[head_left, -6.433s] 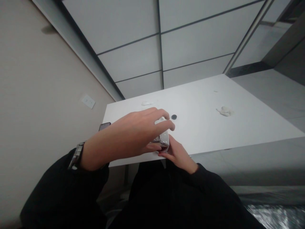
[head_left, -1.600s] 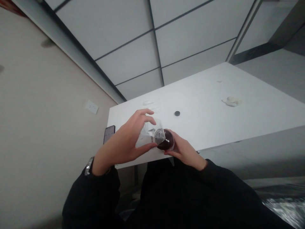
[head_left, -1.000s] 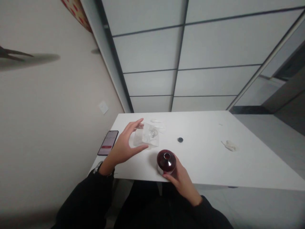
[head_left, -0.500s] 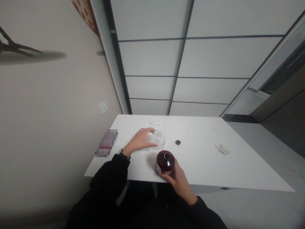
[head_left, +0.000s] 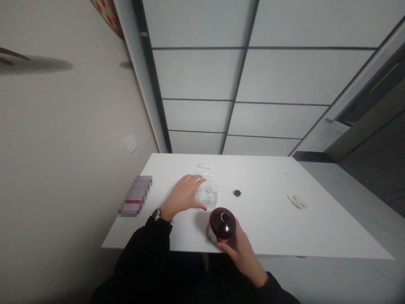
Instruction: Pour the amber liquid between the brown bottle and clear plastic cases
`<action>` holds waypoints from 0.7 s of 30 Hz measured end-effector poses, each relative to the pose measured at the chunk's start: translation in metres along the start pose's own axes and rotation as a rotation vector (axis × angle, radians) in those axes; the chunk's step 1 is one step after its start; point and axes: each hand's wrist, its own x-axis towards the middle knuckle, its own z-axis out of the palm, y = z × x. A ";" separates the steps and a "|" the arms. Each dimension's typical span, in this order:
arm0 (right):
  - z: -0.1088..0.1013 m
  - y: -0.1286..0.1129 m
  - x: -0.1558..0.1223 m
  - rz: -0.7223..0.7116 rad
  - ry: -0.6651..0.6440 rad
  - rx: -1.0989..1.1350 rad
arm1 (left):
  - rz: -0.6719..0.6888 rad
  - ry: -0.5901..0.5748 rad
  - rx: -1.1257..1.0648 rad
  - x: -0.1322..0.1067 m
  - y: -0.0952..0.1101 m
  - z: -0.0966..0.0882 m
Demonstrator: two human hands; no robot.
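A small clear glass container (head_left: 209, 195) sits on the white table (head_left: 268, 228), its rim and sides hard to make out. The fingers and thumb of my left hand (head_left: 185, 194) curve round its left side in a wide grip. Nearer the table's front edge is a dark red bottle (head_left: 218, 223) with an open round mouth and a pale label low on its side. My right hand (head_left: 242, 249) is wrapped about the bottle's right side, thumb toward me. A small dark cap (head_left: 237, 193) lies beyond the bottle, apart from both hands.
Thin clear pieces (head_left: 205, 166) lie behind the glass container. A crumpled whitish item (head_left: 297, 202) rests to the right. A blurred-out purple-pink rectangle (head_left: 136, 196) lies at the table's left edge. A wall stands left, white panels behind.
My left hand has drawn slightly nearer to me, and the glass container has come with it. My right hand keeps hold of the bottle. The view has shifted a little.
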 end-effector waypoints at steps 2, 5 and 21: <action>0.000 0.001 -0.001 0.001 -0.003 -0.008 | -0.002 0.060 -0.102 -0.005 -0.007 -0.002; 0.000 0.002 -0.004 -0.010 0.000 -0.033 | -0.055 0.114 -0.325 -0.015 -0.020 0.001; -0.006 -0.007 -0.005 0.080 -0.032 0.043 | -0.086 0.060 -0.483 -0.012 -0.027 0.016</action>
